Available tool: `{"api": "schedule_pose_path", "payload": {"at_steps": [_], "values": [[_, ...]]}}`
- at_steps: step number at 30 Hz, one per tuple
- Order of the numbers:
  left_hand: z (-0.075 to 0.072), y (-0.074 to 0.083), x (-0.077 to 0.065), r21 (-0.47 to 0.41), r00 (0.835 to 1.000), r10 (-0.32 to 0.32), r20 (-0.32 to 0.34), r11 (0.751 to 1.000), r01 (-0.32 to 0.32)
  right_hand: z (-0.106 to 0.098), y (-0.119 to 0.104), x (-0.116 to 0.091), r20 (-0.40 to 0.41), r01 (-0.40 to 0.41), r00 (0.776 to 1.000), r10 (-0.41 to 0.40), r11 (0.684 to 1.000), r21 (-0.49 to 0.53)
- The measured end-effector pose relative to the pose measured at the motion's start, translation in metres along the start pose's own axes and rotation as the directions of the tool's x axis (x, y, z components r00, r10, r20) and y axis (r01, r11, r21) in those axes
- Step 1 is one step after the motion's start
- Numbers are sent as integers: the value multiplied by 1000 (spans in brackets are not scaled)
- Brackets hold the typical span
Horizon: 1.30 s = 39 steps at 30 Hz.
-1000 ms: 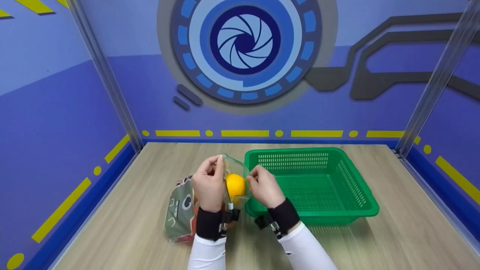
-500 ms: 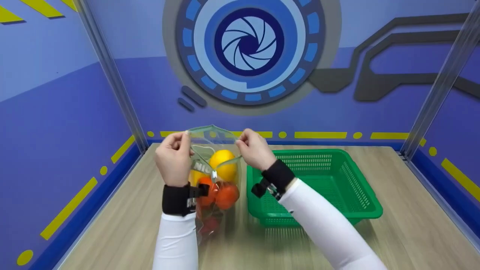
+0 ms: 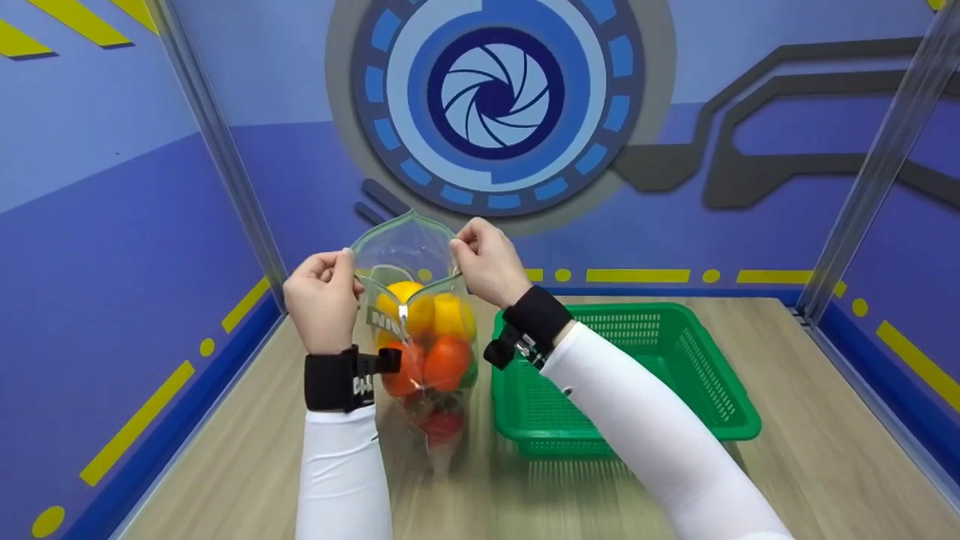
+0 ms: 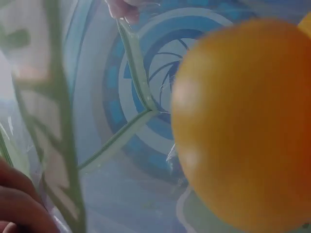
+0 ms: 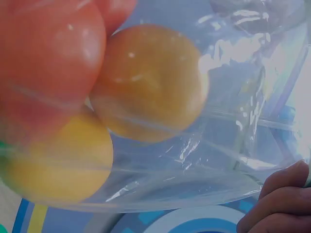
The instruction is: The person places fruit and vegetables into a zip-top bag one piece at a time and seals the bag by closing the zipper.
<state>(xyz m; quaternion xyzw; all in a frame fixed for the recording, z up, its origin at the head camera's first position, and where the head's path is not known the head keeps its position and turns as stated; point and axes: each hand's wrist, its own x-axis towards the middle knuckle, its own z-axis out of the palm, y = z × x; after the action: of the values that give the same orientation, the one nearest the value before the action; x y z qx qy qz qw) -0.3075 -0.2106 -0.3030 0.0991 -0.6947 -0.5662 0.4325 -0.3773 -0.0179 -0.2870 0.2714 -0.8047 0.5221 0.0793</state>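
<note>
A clear plastic zip bag (image 3: 409, 251) with green edging hangs upright, its mouth spread apart. My left hand (image 3: 322, 300) pinches the left side of its mouth, and my right hand (image 3: 491, 262) pinches the right side. Inside are several round fruits: a yellow one (image 3: 454, 319), an orange-red one (image 3: 448, 364) and a darker red one (image 3: 444, 426) near the bottom. A zipper pull (image 3: 403, 311) sits at the front of the opening. Close up in the left wrist view, an orange-yellow fruit (image 4: 243, 126) fills the right side; the right wrist view shows a red fruit (image 5: 53, 58) through the plastic.
A green perforated basket (image 3: 626, 433) stands on the wooden table (image 3: 217, 465) to the right of the bag, partly behind my right forearm. Printed blue panels (image 3: 277, 165) wall the table at the back and sides.
Both hands have lifted the bag upward and spread its mouth wider. It was low and narrow at first, with a grey printed side showing; now the fruits hang in plain view.
</note>
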Motion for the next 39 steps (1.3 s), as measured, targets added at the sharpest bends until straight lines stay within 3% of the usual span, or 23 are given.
{"api": "schedule_pose_path", "payload": {"at_steps": [6,9,13,19,23,25,27,31,33,39], "values": [[2,-6,-4,82,993,-96,71,993,90,6,8,-2,30,-34,999,34,999,16],[3,-8,-7,76,991,-87,102,994,79,8,10,-3,21,-35,999,35,999,14],[0,-11,-15,91,988,-19,155,996,5,8,11,-4,26,-43,999,42,999,29],[-8,-14,-44,100,969,-3,246,995,-23,9,15,-7,24,-63,998,62,997,52],[-13,-15,-74,74,951,68,301,993,-94,9,15,-8,15,-70,997,69,996,48],[-14,-15,-88,116,932,121,340,979,-169,9,15,-9,9,-71,997,71,996,45],[-14,-16,-99,183,907,170,385,949,-256,9,15,-10,1,-72,997,72,996,43],[-9,-16,-115,320,865,263,427,851,-417,7,16,-10,0,-71,997,71,996,60],[-7,-15,-120,384,866,276,416,811,-443,7,16,-10,-1,-71,997,71,995,73],[-8,-7,-127,479,911,240,337,789,-385,6,16,-11,-4,-66,998,66,995,81]]}}
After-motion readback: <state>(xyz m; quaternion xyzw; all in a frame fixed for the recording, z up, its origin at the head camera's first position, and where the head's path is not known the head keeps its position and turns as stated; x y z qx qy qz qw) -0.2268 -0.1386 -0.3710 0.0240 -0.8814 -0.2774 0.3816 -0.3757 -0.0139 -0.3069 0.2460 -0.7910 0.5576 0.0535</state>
